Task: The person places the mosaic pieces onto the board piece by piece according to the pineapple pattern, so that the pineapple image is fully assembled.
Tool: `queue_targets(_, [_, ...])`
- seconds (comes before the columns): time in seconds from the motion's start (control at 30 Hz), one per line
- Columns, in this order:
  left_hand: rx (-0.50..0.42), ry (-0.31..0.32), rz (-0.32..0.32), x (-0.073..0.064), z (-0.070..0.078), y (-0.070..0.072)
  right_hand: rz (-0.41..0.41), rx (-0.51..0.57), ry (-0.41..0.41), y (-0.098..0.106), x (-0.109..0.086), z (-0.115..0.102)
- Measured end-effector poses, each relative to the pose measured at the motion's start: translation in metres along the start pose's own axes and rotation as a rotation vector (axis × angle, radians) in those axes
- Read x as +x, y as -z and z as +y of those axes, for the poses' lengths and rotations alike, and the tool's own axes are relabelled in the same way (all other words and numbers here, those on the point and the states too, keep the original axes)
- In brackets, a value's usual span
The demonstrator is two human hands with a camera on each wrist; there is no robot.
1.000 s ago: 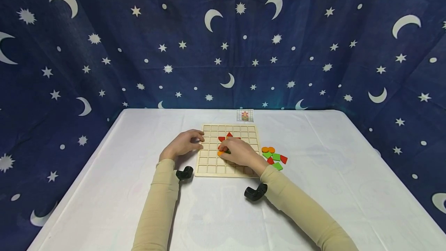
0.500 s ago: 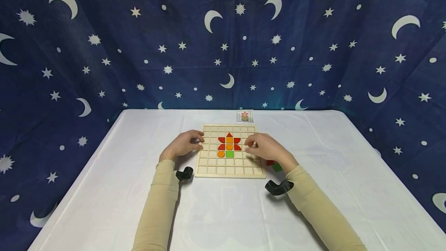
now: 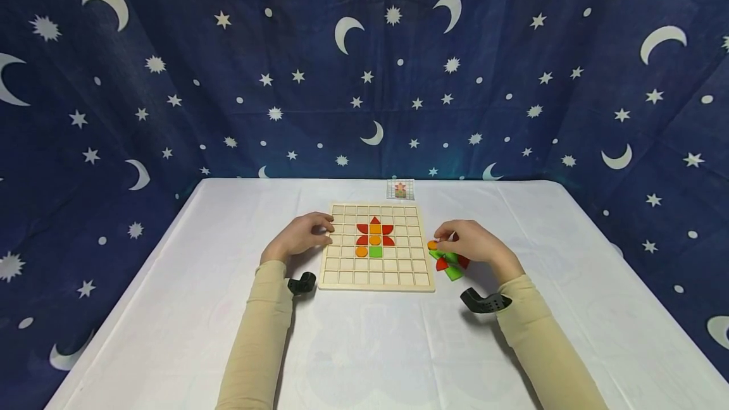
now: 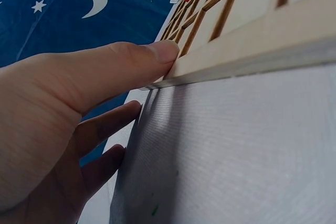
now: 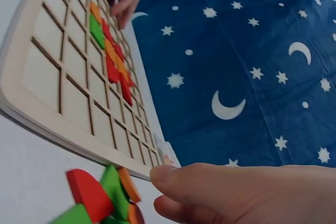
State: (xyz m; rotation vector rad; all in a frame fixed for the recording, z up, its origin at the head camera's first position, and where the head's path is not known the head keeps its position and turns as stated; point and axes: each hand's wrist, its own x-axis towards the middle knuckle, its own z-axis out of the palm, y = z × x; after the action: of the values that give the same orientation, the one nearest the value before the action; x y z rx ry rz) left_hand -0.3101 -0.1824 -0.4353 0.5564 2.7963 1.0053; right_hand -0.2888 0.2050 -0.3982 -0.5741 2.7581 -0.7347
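A pale wooden grid board [image 3: 345, 278] lies in the middle of the table. On it, red pieces surround an orange square [image 3: 374, 229] and an orange disc; below are a green square [image 3: 375, 252] and another orange disc [image 3: 361, 251]. My left hand [image 3: 300, 235] rests at the board's left edge, its thumb touching the frame in the left wrist view. To the right of the board, my right hand [image 3: 474, 242] is over a pile of loose pieces, beside an orange disc [image 3: 432, 245]. No piece shows between its fingertips, and part of the pile is hidden beneath it.
A small pattern card [image 3: 400, 189] lies behind the board, near the table's far edge. In the pile are red [image 3: 442, 264] and green [image 3: 453, 273] pieces. A dark blue curtain [image 3: 310, 97] with moons and stars hangs behind the white table [image 3: 364, 347].
My right hand has withdrawn from the board and moved right to the loose pieces, leaving the orange disc left of the green square in view. My left hand has stayed at the board's edge.
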Motion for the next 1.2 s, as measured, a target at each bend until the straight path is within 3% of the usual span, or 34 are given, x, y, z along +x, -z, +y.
queue_targets(0.57, [-0.015,-0.005,-0.005,-0.002,0.003,0.003,0.029,-0.003,-0.041,0.007,-0.002,0.025])
queue_targets(0.87, [-0.024,0.022,-0.004,-0.002,0.003,0.001,0.005,-0.040,0.025,-0.003,0.004,0.025])
queue_targets(1.2, [-0.016,0.007,0.003,-0.001,0.001,0.001,0.021,-0.045,0.027,-0.008,0.004,0.023])
